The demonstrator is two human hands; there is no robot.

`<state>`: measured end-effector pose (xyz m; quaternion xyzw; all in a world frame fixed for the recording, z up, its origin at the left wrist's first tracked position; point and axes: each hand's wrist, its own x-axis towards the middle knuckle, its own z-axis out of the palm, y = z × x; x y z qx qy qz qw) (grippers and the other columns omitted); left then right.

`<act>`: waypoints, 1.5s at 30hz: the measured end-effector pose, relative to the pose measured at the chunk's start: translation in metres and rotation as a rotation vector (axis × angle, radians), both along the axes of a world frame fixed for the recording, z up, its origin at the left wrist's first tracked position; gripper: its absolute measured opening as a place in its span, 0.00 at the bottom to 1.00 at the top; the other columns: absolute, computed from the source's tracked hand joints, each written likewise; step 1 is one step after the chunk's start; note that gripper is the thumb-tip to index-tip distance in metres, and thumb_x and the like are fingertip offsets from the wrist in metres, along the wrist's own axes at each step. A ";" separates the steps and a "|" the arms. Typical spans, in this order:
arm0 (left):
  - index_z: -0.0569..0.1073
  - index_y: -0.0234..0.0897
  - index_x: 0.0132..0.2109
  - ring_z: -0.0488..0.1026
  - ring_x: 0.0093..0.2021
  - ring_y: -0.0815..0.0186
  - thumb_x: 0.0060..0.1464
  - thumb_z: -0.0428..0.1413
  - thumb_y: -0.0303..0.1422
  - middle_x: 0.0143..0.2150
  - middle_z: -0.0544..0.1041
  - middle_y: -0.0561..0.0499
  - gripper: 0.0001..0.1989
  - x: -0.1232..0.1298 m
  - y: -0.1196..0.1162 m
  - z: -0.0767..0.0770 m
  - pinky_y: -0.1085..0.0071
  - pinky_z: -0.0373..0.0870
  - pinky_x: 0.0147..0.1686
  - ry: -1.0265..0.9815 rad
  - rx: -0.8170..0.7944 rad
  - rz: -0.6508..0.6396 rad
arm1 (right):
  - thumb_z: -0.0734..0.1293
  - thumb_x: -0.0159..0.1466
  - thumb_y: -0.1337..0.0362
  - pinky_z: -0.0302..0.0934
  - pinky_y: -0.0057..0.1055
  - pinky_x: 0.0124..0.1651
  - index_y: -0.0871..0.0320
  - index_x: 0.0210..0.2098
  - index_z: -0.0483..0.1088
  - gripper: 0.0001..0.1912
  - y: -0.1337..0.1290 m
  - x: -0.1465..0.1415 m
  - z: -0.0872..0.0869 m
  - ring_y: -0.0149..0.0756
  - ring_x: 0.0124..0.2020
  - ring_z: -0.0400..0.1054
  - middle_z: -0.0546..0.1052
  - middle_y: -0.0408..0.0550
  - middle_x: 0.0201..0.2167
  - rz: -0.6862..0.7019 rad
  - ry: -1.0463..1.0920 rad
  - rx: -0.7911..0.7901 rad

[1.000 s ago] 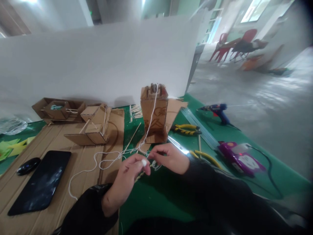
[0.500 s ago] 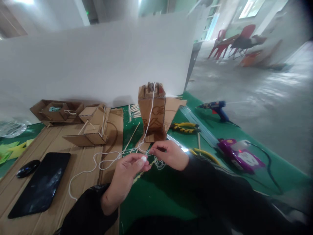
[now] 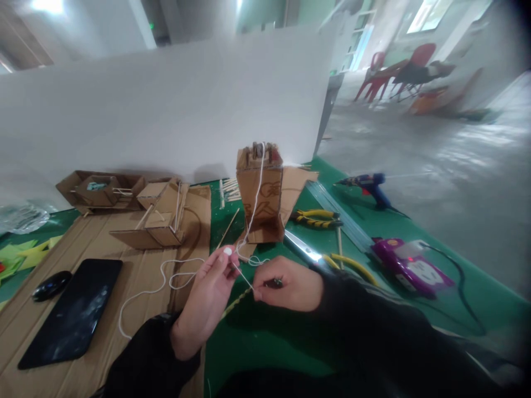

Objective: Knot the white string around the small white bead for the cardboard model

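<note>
White string [image 3: 258, 190] hangs from the top of an upright cardboard tower [image 3: 262, 193] and tangles at its foot. My left hand [image 3: 211, 288] pinches a small white round piece [image 3: 228, 251] between thumb and fingers, with string beside it. From there a short taut length of string runs to my right hand [image 3: 287, 283], whose closed fingertips grip it just in front of the tower. More string loops lie on the cardboard sheet [image 3: 141, 265] to the left.
Cardboard models [image 3: 160, 215], a phone [image 3: 72, 312] and a mouse [image 3: 52, 286] lie left. To the right are scissors [image 3: 305, 247], yellow-handled pliers [image 3: 317, 217], a glue gun [image 3: 367, 185] and a purple power strip [image 3: 410, 265]. A white panel [image 3: 166, 110] stands behind.
My left hand has moved up and left with the white piece. My right hand has dropped lower, and a straight string length now stretches between the two.
</note>
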<state>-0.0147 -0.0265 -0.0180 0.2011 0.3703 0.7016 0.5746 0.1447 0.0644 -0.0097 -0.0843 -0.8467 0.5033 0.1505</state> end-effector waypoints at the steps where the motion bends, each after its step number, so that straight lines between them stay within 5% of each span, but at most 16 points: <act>1: 0.77 0.35 0.39 0.69 0.35 0.71 0.54 0.61 0.32 0.33 0.72 0.53 0.06 0.000 0.000 0.000 0.75 0.67 0.38 -0.012 -0.010 0.004 | 0.63 0.62 0.67 0.58 0.23 0.28 0.65 0.27 0.75 0.11 -0.001 0.000 0.001 0.27 0.24 0.64 0.74 0.46 0.23 0.024 0.027 0.006; 12: 0.76 0.36 0.39 0.71 0.36 0.71 0.53 0.61 0.30 0.34 0.74 0.53 0.05 -0.001 0.000 -0.003 0.76 0.67 0.38 -0.028 -0.043 -0.004 | 0.62 0.61 0.70 0.59 0.22 0.28 0.64 0.29 0.75 0.09 -0.011 -0.002 -0.002 0.27 0.23 0.64 0.74 0.46 0.24 0.082 0.061 0.106; 18: 0.76 0.36 0.37 0.71 0.42 0.65 0.51 0.62 0.36 0.42 0.76 0.49 0.08 -0.001 -0.001 -0.002 0.69 0.68 0.42 -0.081 -0.062 -0.034 | 0.62 0.57 0.73 0.55 0.23 0.29 0.60 0.25 0.72 0.08 -0.010 -0.008 -0.010 0.28 0.25 0.65 0.74 0.43 0.23 -0.197 -0.112 0.306; 22: 0.77 0.36 0.35 0.70 0.38 0.66 0.51 0.61 0.35 0.37 0.74 0.50 0.07 -0.004 0.000 -0.002 0.69 0.69 0.39 -0.099 -0.058 -0.011 | 0.61 0.58 0.71 0.50 0.25 0.27 0.59 0.23 0.70 0.09 -0.001 -0.006 -0.005 0.28 0.23 0.62 0.71 0.43 0.21 -0.410 -0.236 0.381; 30: 0.78 0.36 0.34 0.70 0.45 0.63 0.52 0.61 0.34 0.42 0.75 0.48 0.06 -0.004 -0.002 -0.002 0.68 0.68 0.43 -0.139 0.003 -0.085 | 0.61 0.58 0.69 0.46 0.26 0.26 0.58 0.21 0.66 0.10 0.001 -0.005 -0.002 0.28 0.22 0.59 0.68 0.41 0.19 -0.460 -0.273 0.380; 45: 0.77 0.33 0.39 0.66 0.22 0.75 0.57 0.57 0.29 0.26 0.71 0.54 0.05 0.000 -0.015 0.004 0.78 0.69 0.25 -0.019 -0.073 -0.350 | 0.61 0.59 0.66 0.43 0.26 0.25 0.59 0.21 0.66 0.11 0.010 -0.004 -0.009 0.27 0.21 0.55 0.66 0.40 0.18 -0.573 -0.323 0.360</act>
